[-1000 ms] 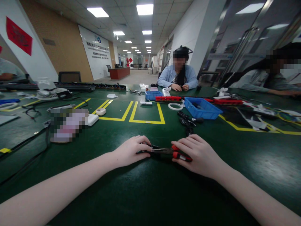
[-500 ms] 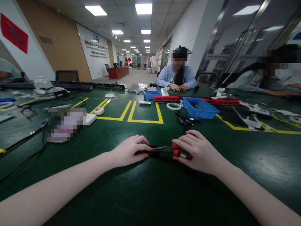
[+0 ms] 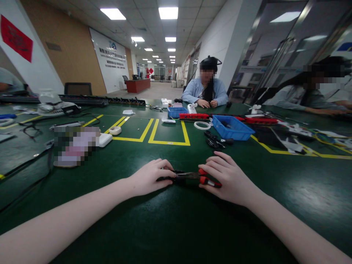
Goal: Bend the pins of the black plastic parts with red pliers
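My right hand (image 3: 229,179) is closed around the red-and-black handles of long-nosed pliers (image 3: 202,176), whose metal jaws point left. The jaw tips meet a small black part (image 3: 179,176), which my left hand (image 3: 152,176) pinches between thumb and fingers. Most of that part is hidden by the left fingers, so its kind does not show. Both hands rest low over the green table (image 3: 176,227). Just beyond the right hand lies a bundle of black cables (image 3: 214,139).
Behind the cables stand a blue bin (image 3: 233,127) and a white ring (image 3: 202,125). A blurred-out flat object (image 3: 75,148), a white box (image 3: 105,139) and a tape roll (image 3: 114,130) lie to the left. One person (image 3: 205,91) sits opposite, another at right.
My right hand and the pliers have shifted slightly left, toward my left hand. The left hand stays nearly still, holding the black part.
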{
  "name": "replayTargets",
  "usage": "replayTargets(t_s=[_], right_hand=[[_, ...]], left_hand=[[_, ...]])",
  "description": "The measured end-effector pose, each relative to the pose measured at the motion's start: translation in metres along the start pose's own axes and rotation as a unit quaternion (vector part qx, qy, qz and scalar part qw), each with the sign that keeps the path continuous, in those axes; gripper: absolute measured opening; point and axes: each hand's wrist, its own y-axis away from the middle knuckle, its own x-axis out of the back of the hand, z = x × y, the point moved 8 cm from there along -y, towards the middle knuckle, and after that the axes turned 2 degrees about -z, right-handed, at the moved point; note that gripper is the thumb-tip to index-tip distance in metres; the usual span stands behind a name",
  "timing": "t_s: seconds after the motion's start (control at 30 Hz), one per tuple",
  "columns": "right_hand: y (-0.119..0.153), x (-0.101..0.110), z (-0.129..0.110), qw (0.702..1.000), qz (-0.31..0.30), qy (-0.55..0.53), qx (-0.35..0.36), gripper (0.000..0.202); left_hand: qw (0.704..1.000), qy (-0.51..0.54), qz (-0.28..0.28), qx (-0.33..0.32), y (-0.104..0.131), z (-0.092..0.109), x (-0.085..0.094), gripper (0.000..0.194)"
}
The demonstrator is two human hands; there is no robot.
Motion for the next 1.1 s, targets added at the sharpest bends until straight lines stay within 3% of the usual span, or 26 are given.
replayTargets(t_s=[1.1], right_hand=[[-0.0001,0.0007,0.0013,0.999,-0.026,-0.019,-0.008,0.036]], left_hand=[[1.000,-0.007,-0.003,0.004,-0.0002,0.0015,0.0005,0.023]])
